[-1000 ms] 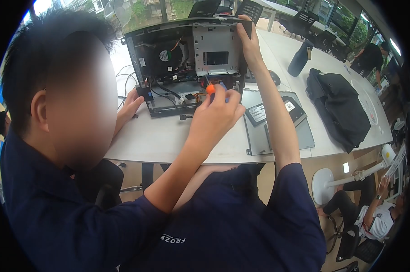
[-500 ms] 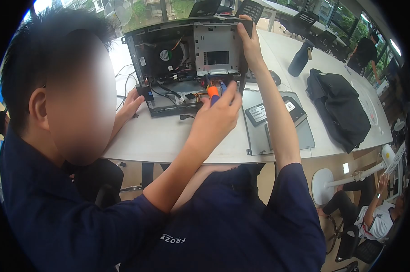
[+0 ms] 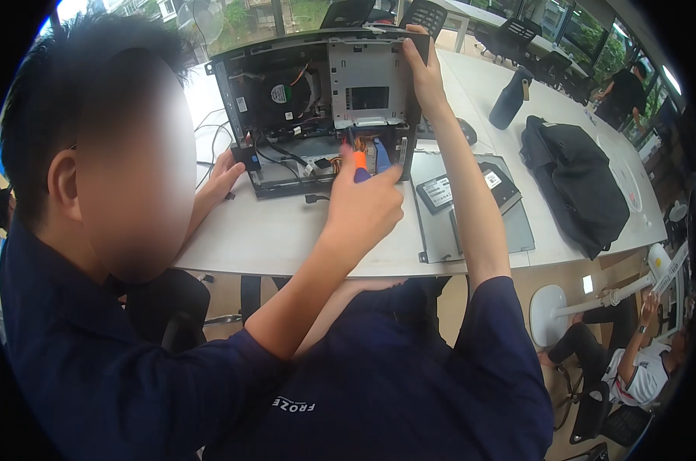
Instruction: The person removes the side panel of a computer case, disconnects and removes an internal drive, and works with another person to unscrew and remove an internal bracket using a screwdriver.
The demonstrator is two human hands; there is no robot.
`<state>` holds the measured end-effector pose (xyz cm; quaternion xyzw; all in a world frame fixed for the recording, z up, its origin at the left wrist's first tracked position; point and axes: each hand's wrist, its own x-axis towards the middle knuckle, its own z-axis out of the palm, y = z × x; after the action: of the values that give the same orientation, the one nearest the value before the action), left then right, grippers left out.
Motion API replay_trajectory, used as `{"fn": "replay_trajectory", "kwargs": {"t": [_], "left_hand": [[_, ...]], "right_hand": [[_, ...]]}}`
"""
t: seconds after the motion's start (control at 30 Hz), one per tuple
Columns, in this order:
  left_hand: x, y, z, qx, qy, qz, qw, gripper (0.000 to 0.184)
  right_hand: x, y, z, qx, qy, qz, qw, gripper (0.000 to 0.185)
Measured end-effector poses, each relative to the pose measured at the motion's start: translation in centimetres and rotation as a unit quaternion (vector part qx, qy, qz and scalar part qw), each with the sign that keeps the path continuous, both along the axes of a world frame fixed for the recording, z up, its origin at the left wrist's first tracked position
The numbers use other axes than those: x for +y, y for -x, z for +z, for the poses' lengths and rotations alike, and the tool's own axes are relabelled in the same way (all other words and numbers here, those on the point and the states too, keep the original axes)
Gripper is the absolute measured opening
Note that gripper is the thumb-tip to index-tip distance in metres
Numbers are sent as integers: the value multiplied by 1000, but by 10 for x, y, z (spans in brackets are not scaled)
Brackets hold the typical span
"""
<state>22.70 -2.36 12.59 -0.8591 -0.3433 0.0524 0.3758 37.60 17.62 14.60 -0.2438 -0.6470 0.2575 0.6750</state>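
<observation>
An opened black desktop computer case (image 3: 313, 84) stands tilted up on the table, its fan, metal drive bracket and cables showing. My right hand (image 3: 423, 65) is closed around its upper right edge, thumb on the near side. My left hand (image 3: 378, 283) lies low by my lap at the table's front edge, partly hidden, and its fingers cannot be made out. A co-worker's right hand (image 3: 367, 203) holds an orange and blue screwdriver (image 3: 360, 160), its shaft pointing into the case below the bracket. The co-worker's left hand (image 3: 223, 175) is at the lower left corner.
Right of the case, a metal side panel (image 3: 432, 242) carries a drive (image 3: 438, 192) and other flat parts. Farther right are a dark bottle (image 3: 509, 100) and a black bag (image 3: 574, 184). The co-worker's head and arm fill the left side.
The co-worker's right hand has shifted its fingers on the screwdriver, its raised fingers coming down and more of a blue part inside the case showing. My right hand keeps its hold.
</observation>
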Motion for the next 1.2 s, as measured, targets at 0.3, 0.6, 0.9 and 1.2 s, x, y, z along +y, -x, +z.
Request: {"fn": "replay_trajectory", "kwargs": {"t": [0.3,0.6,0.9,1.2], "left_hand": [[22,8,-35,-240,-146,-147,948,36],[-4,-4,-20,-10,88,70,994,27],[-2,-3,-8,174,-36,115,977,35],[13,9,-26,-152,-220,-75,961,37]], "right_hand": [[-4,2,2,1,-6,2,1000,47],[-9,2,3,8,12,12,1000,47],[-6,2,2,-2,-16,-12,1000,46],[-6,2,2,6,0,12,1000,46]]}}
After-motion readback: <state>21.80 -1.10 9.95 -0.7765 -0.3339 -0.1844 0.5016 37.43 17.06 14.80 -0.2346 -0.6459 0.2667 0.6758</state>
